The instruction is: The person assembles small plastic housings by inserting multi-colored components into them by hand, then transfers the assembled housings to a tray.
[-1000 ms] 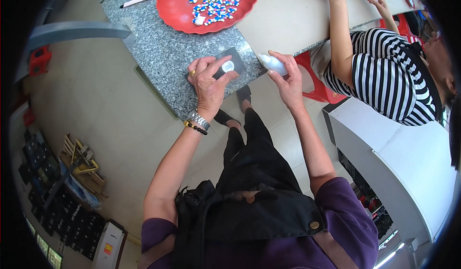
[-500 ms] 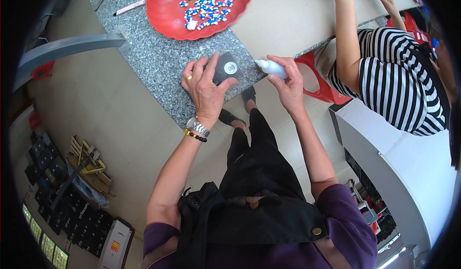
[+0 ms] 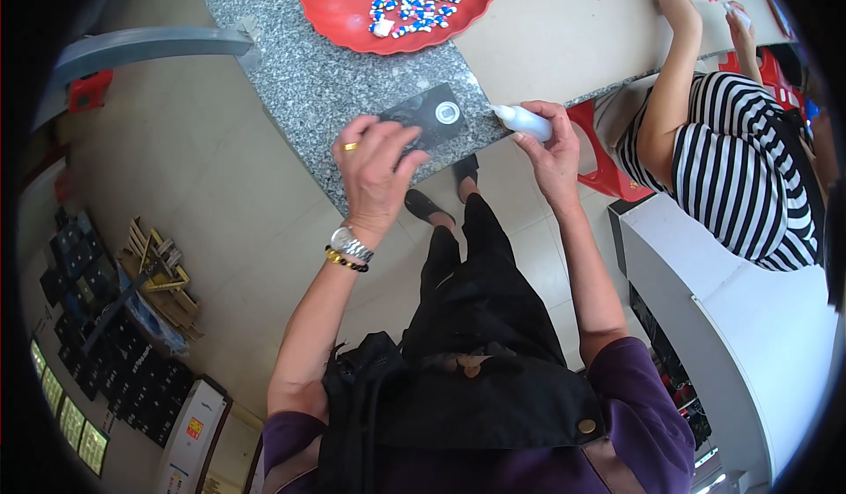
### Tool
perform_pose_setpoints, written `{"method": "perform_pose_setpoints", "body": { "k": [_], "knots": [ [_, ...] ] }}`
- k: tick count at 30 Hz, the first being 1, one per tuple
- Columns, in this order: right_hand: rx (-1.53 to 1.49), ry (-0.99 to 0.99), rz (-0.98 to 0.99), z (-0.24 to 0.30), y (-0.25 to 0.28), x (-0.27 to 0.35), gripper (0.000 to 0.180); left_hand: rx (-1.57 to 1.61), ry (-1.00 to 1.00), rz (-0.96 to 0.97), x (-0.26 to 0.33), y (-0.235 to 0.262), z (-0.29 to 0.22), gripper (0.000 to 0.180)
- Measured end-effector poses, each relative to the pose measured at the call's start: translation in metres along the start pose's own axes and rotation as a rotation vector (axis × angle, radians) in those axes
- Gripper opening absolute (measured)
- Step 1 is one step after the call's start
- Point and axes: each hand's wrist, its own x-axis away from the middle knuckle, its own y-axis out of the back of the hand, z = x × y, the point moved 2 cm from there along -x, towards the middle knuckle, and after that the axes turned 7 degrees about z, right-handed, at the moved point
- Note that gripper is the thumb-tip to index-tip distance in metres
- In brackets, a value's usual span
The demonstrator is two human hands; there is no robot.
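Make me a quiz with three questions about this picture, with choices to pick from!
1. Where is the red tray?
A. on the grey stone counter
B. on the floor
C. on the red stool

2. What colour is the small bottle in the right hand?
A. green
B. white
C. black

3. What is the left hand doing?
A. hanging by the person's side
B. resting on the dark card
C. holding the tray

Answers: 1 A, the tray sits on the speckled counter. 2 B, the bottle looks white. 3 B, the fingers lie on the card's near edge.
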Motion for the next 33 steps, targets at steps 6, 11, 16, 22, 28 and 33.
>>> {"method": "perform_pose_setpoints", "body": {
  "k": [6,11,16,22,28,33],
  "knots": [
    [0.081,0.067,-0.032,0.009,0.002,-0.007,0.034,0.039,-0.123,-0.033,-0.023,-0.031,-0.020,0.028],
    [0.178,0.133,0.025,0.011,0.004,-0.010,0.037,0.043,-0.093,0.041,-0.031,-0.038,-0.016,0.018],
    [0.227,0.173,0.036,0.017,0.002,-0.013,0.039,0.010,-0.167,0.067,-0.035,-0.042,-0.012,0.018],
    [0.337,0.201,0.040,0.018,-0.005,-0.015,0.040,-0.032,-0.174,0.064,-0.030,-0.049,-0.005,0.018],
    [0.383,0.268,0.064,0.020,-0.010,-0.018,0.042,0.070,-0.048,-0.084,-0.022,-0.038,0.005,0.018],
    [0.417,0.274,0.088,0.023,-0.014,-0.019,0.045,0.076,-0.022,-0.082,-0.017,-0.034,0.004,0.018]
  ]
}}
